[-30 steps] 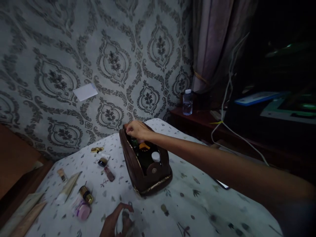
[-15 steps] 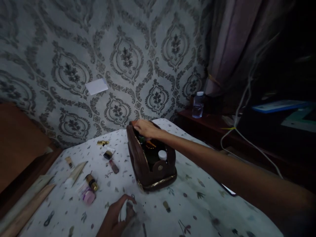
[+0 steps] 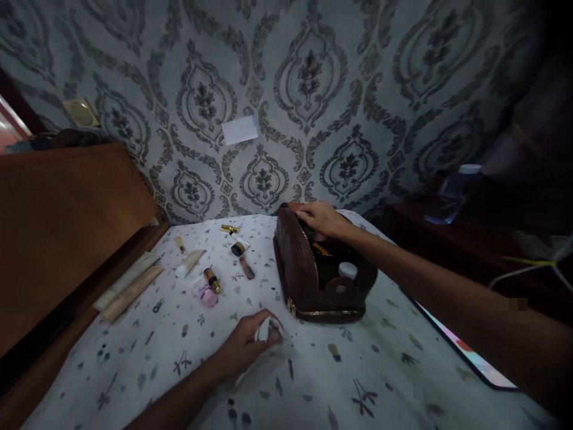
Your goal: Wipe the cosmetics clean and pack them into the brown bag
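Note:
A dark brown cosmetic bag (image 3: 293, 257) with a gold zip stands open on the patterned sheet. My right hand (image 3: 323, 218) is closed on its far rim, with the fingertips curled over the edge. Inside the bag a white-capped container (image 3: 348, 270) shows near the front; the rest of the contents is dark. In front of the bag, low over the sheet, my left hand (image 3: 255, 337) is closed round a crumpled white tissue (image 3: 267, 328), partly hidden by the fingers. Left of the bag lie a pink-capped tube (image 3: 206, 295), a gold-and-black bottle (image 3: 212, 279) and a lip gloss tube (image 3: 246, 267).
Two long flat packets (image 3: 128, 289) lie by the wooden headboard (image 3: 71, 209). Small tubes and a gold lipstick (image 3: 230, 229) are farther back. A lit tablet (image 3: 470, 352) rests under my right forearm. A water bottle (image 3: 452, 194) stands on the dark side table.
The view has turned left, so the bag and cosmetics sit farther right in the picture. My right hand stays on the bag's rim, and my left hand keeps the tissue.

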The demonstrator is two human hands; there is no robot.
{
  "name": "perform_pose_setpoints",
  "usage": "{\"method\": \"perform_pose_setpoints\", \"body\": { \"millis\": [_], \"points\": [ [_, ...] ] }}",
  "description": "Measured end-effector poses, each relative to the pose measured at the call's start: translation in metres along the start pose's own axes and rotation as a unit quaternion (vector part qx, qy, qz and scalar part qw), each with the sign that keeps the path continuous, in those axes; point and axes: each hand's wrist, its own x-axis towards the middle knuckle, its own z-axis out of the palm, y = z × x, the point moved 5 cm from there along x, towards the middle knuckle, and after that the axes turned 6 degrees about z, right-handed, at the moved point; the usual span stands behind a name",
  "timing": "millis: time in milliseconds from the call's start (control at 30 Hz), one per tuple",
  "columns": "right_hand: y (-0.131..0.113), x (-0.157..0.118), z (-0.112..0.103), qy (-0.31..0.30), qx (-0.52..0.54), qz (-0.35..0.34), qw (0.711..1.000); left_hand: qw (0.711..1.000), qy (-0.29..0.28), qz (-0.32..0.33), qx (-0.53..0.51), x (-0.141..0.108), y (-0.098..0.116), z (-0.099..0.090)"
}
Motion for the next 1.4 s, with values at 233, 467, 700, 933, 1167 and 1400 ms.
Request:
{"method": "perform_pose_setpoints", "body": {
  "millis": [233,467,700,933,1167,1400],
  "points": [
    [-0.039,-0.058,-0.024,0.167,0.103,-0.066,0.978,0.999,0.009,0.007,-0.034,-0.001,-0.005,0.000],
    [-0.116,-0.151,0.041,0.091,0.290,-0.244,0.921,0.995,0.041,0.051,-0.073,0.002,-0.016,-0.004],
    [-0.117,-0.165,0.119,0.056,0.363,-0.098,0.925,0.989,0.106,0.049,-0.089,0.001,-0.035,-0.008],
    [-0.101,-0.174,0.141,0.041,0.393,-0.012,0.919,0.964,0.214,-0.026,0.158,0.017,-0.029,-0.101],
    [-0.104,-0.175,0.143,0.002,0.386,-0.015,0.922,0.859,0.316,-0.221,0.336,0.033,-0.041,-0.263],
    [-0.108,-0.176,0.139,-0.028,0.304,-0.014,0.952,0.825,0.216,-0.305,0.423,0.045,-0.079,-0.278]
  ]
}}
